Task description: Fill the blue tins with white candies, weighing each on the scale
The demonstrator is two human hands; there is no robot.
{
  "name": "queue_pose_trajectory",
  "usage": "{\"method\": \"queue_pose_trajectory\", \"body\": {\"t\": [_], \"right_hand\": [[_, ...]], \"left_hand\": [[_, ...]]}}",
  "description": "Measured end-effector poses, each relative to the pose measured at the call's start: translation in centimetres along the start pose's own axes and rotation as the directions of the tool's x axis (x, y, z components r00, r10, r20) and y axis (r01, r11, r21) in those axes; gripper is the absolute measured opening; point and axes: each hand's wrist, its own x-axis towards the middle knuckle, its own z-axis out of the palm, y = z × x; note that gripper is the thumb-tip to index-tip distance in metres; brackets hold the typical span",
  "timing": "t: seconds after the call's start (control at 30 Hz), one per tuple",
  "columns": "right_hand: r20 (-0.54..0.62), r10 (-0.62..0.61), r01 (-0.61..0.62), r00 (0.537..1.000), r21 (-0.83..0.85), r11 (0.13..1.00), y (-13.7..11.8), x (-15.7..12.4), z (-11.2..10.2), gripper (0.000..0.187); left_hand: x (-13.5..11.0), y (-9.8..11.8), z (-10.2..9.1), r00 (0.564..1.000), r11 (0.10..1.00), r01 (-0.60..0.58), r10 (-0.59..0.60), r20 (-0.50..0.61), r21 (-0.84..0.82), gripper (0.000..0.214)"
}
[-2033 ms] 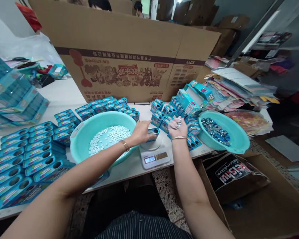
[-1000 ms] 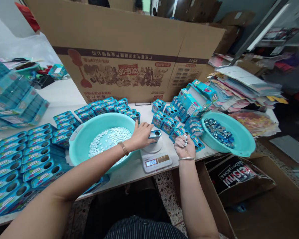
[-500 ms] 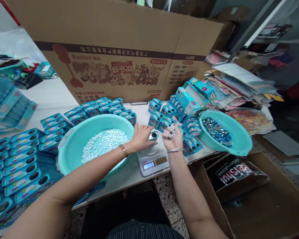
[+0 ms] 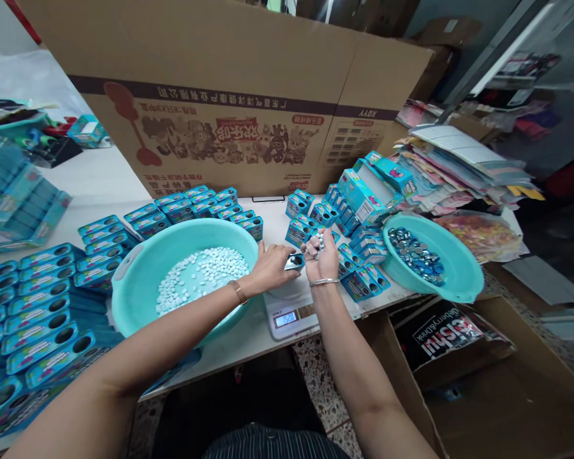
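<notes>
My left hand (image 4: 270,268) grips a small blue box (image 4: 295,261) with a dark round opening, holding it over a digital scale (image 4: 278,331) with a lit display. Right beside the box, my right hand (image 4: 326,262) is palm up, its fingers curled around several small white candies (image 4: 320,240). Under my left forearm stands a turquoise basin (image 4: 124,290) with many white candies (image 4: 224,261) in it.
Rows of blue boxes (image 4: 43,306) fill the left side, with more boxes (image 4: 363,280) behind and right. A second basin (image 4: 459,268) holds shiny blue-silver pieces. A large cardboard sheet (image 4: 249,57) stands behind. An open carton (image 4: 530,395) sits lower right.
My right hand has moved left with the candies, closer to the blue box. My left hand stays nearly in place, still holding the box over the scale.
</notes>
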Motion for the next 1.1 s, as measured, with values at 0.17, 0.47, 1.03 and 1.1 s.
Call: {"method": "queue_pose_trajectory", "body": {"t": [0.17, 0.47, 1.03, 1.1], "right_hand": [[-0.01, 0.097, -0.095, 0.995, 0.12, 0.988, -1.0, 0.8, -0.7, 0.028], [0.008, 0.145, -0.143, 0.989, 0.235, 0.961, -3.7, 0.7, -3.0, 0.031], [-0.004, 0.146, -0.145, 0.989, 0.094, 0.985, -1.0, -0.4, -0.1, 0.031], [-0.017, 0.119, -0.117, 0.993, 0.087, 0.989, -0.9, -0.4, -0.1, 0.032]], "left_hand": [[0.0, 0.1, -0.2, 1.0, 1.0, 0.012, -0.012, 0.017, 0.0, 0.048], [-1.2, -0.8, -1.8, 0.992, 1.0, -0.017, 0.015, -0.124, -0.016, 0.044], [-1.0, -0.9, -1.1, 0.98, 0.986, -0.118, 0.135, -0.144, 0.118, 0.018], [-0.8, -0.8, -1.0, 0.978, 0.982, -0.135, 0.153, -0.143, 0.129, 0.019]]}}
